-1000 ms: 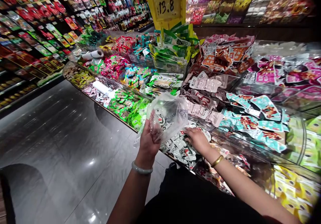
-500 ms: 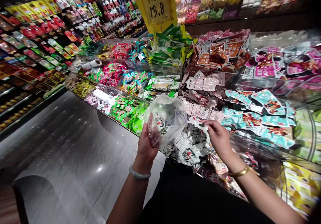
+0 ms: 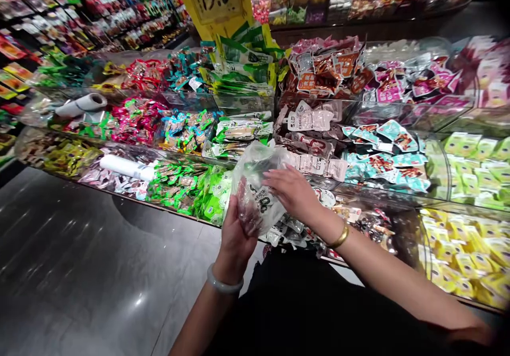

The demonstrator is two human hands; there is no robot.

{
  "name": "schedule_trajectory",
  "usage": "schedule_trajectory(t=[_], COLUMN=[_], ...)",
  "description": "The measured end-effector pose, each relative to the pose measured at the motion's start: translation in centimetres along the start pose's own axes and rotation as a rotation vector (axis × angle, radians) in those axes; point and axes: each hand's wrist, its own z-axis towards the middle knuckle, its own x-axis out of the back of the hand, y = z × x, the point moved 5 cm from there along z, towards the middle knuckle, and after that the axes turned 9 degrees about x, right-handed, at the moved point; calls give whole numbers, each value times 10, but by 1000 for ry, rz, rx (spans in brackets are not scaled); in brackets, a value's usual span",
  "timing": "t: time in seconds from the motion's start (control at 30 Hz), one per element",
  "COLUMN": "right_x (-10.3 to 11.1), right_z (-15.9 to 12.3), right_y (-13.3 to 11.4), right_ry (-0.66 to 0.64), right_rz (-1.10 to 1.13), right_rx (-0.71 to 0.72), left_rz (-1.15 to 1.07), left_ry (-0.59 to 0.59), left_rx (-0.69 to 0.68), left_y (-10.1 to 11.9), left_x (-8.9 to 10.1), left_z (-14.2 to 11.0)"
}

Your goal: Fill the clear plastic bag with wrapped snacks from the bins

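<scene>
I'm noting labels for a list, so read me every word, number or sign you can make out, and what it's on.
"13.8": in black on the yellow rectangular sign; the line above is cut off.
White packet with black print in the translucent plastic bag: too blurred to read.
Pale pink foil packets and turquoise packets: print too small.
Colourful hanging packets at back: too small and blurred.

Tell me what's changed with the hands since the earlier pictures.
The right hand lifted one of the white packets from the pile and has since moved left to the mouth of the clear plastic bag; whether it has let go is hidden. The left hand still holds the bag.
</scene>
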Motion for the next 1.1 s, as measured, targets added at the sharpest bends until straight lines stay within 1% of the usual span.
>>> schedule_trajectory(t=[0.03, 0.1, 0.13, 0.17, 0.2, 0.23, 0.3, 0.37, 0.4, 0.47, 0.57, 0.7, 0.73, 0.8, 0.83, 0.9, 0.93, 1.0, 1.03, 1.07, 1.1], right_x=[6, 16, 16, 13, 4, -9, -40, -66, -75, -85, -86, -78, -74, -63, -55, -33, -21, 2, 12, 20, 26], right_z=[-9, -37, -54, -71, -86, -100, -117, -122, -121, -115, -109, -108, -109, -115, -120, -130, -133, -130, -123, -112, -97], right_y=[4, 19, 27, 36, 44, 50, 57, 55, 53, 50, 48, 49, 51, 59, 63, 73, 77, 79, 77, 72, 65], right_ry=[54, 166, 200, 203, 160, 81, -115, -255, -287, -301, -278, -238, -217, -142, -77, 129, 264, 514, 600, 655, 680], right_rz=[-2, -57, -103, -147, -175, -182, -166, -170, -187, -222, -246, -257, -260, -245, -221, -112, -14, 261, 429, 598, 756], right_rx=[-44, -178, -261, -348, -427, -491, -554, -539, -519, -481, -459, -471, -496, -601, -671, -806, -851, -873, -857, -827, -786], left_rz=[-5, -20, -27, -34, -38, -38, -42, -45, -44, -40, -34, -23, -20, -17, -21, -34, -38, -42, -42, -41, -39], left_ry=[-11, -24, -33, -44, -55, -65, -65, -51, -50, -57, -87, -107, -102, -91, -93, -117, -130, -147, -149, -151, -151], left_rx=[6, 18, 26, 38, 50, 65, 88, 101, 107, 123, 146, 161, 159, 145, 139, 138, 144, 159, 162, 164, 166], left_y=[3, 8, 10, 11, 12, 13, 15, 16, 17, 18, 19, 21, 22, 26, 28, 30, 29, 28, 27, 26, 24], left_x=[2, 5, 5, 5, 5, 4, 3, 2, 1, 0, -1, -1, -1, -1, -2, -3, -3, -2, -1, 1, 2], left_z=[2, 5, 6, 7, 9, 10, 13, 17, 19, 22, 27, 31, 31, 30, 30, 28, 28, 27, 27, 26, 26])
